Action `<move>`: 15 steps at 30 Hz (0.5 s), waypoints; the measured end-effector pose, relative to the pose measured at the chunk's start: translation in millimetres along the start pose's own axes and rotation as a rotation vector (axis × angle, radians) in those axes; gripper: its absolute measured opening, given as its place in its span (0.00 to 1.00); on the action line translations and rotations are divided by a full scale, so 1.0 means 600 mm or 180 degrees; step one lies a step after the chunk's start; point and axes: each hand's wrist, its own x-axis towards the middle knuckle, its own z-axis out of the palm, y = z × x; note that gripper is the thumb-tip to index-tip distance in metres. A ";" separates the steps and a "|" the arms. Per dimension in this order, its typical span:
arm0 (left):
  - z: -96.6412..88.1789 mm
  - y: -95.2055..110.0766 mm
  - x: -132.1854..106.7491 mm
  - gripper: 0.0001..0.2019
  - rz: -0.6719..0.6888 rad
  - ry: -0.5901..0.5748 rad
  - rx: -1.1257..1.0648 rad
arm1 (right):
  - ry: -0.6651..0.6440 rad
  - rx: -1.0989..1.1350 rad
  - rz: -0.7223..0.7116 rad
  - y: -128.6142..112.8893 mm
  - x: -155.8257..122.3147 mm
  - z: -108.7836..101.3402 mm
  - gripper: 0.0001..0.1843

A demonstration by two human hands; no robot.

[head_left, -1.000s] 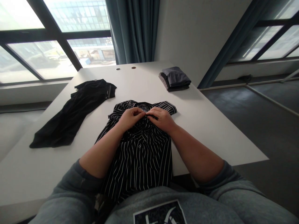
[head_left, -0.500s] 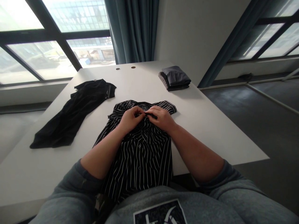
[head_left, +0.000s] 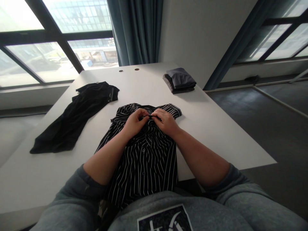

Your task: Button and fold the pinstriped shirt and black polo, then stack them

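Observation:
A black shirt with white pinstripes [head_left: 144, 163] lies face up on the white table [head_left: 216, 138], its front buttons showing. My left hand [head_left: 134, 123] and my right hand [head_left: 166, 122] meet at the top of the shirt's button placket [head_left: 149, 117], just below the collar. Fingers of both hands pinch the narrow cloth there. The exact button under my fingertips is hidden. My forearms rest over the shirt's sides.
A black garment [head_left: 74, 118] lies spread at the table's left. A folded dark grey garment [head_left: 179, 80] sits at the far right. Two small round holes [head_left: 128, 69] mark the far table area. Grey floor [head_left: 271, 128] lies beyond the right edge.
My hands stay at the collar, with the fingers shifted slightly on the placket. The view has moved a little; the shirt and other garments stay in place.

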 end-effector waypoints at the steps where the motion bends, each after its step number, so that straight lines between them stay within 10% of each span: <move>1: 0.000 0.000 0.000 0.06 -0.0004 0.0000 0.0003 | 0.0005 0.0005 0.0048 -0.001 0.000 0.002 0.06; 15: -0.003 0.013 -0.008 0.06 0.0447 -0.0133 0.0808 | -0.0129 0.0445 0.0529 -0.004 -0.002 0.000 0.04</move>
